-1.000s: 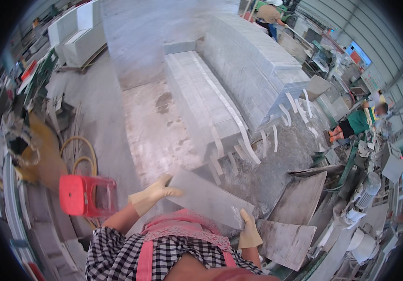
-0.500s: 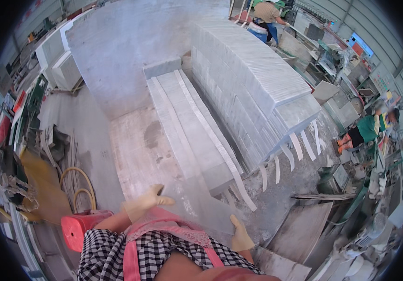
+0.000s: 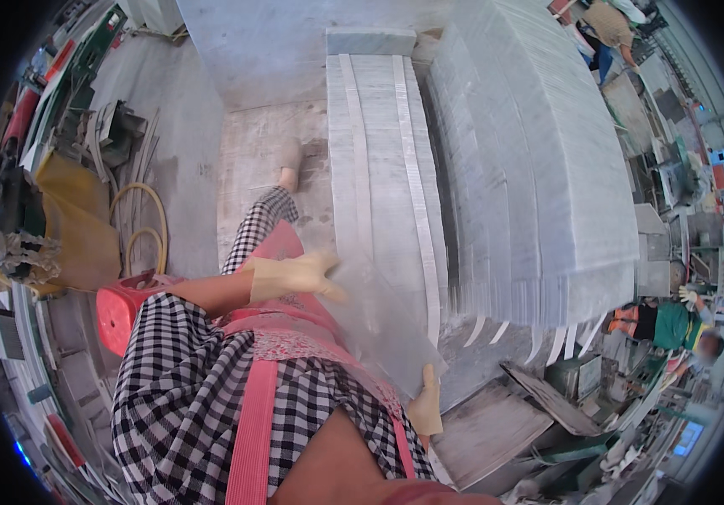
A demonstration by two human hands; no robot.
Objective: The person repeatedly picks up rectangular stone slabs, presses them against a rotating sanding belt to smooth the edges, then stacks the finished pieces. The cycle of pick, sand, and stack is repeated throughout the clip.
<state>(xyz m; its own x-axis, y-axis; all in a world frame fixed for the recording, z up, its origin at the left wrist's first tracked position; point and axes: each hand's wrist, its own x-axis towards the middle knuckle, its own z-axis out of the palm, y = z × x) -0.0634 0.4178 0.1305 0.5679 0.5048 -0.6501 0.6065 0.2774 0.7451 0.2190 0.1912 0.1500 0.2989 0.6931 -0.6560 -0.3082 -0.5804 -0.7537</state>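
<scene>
Cream-coloured gloves cover both of my hands. My left hand (image 3: 301, 276) is closed on one end of a thin grey stone tile (image 3: 383, 316), its thumb apart from the fingers. At the tile's other end my right hand (image 3: 426, 406) grips the edge. The tile is held flat and slanting in front of my pink apron (image 3: 282, 324). Just beyond it runs a low row of stone tiles (image 3: 385, 185), with two pale straps (image 3: 417, 194) lying lengthwise along its top.
To the right rises a taller stack of tiles (image 3: 530, 185), strap ends hanging below it. A large slab (image 3: 295, 50) stands at the back. Left are a red stool (image 3: 122, 316) and a yellow hose (image 3: 162, 223). Boards (image 3: 492, 429) lie lower right. Two people work farther right.
My view has turned, and the tile rows now sit farther right and more upright. One of my feet has come forward onto the pale floor beside the low row. Both hands still hold the tile.
</scene>
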